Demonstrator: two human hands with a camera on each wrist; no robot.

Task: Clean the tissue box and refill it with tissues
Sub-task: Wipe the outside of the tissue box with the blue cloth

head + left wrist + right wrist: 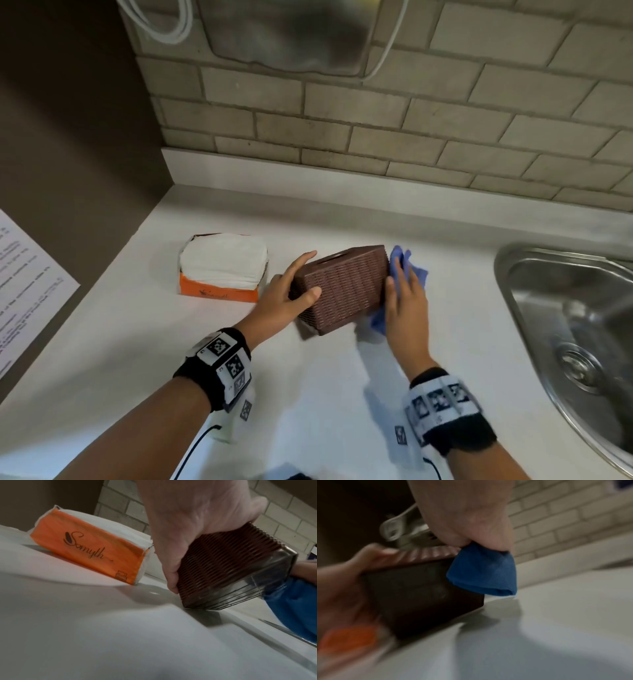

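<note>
A brown woven tissue box (pixel 346 286) stands tilted on one lower edge on the white counter (pixel 308 394). My left hand (pixel 294 284) grips its left end, thumb on the near face and fingers over the top; the left wrist view shows the box (pixel 228 566) in that grip. My right hand (pixel 404 298) holds a blue cloth (pixel 407 263) and presses it against the box's right end. In the right wrist view the cloth (pixel 484 574) hangs pinched under the hand, against the box (pixel 423 595). An opened orange-and-white tissue pack (pixel 222 267) lies left of the box.
A steel sink (pixel 568 325) is sunk into the counter at the right. A brick-tiled wall (pixel 376 137) runs along the back and a dark panel (pixel 68 154) closes the left side. A printed sheet (pixel 24 284) hangs at the far left.
</note>
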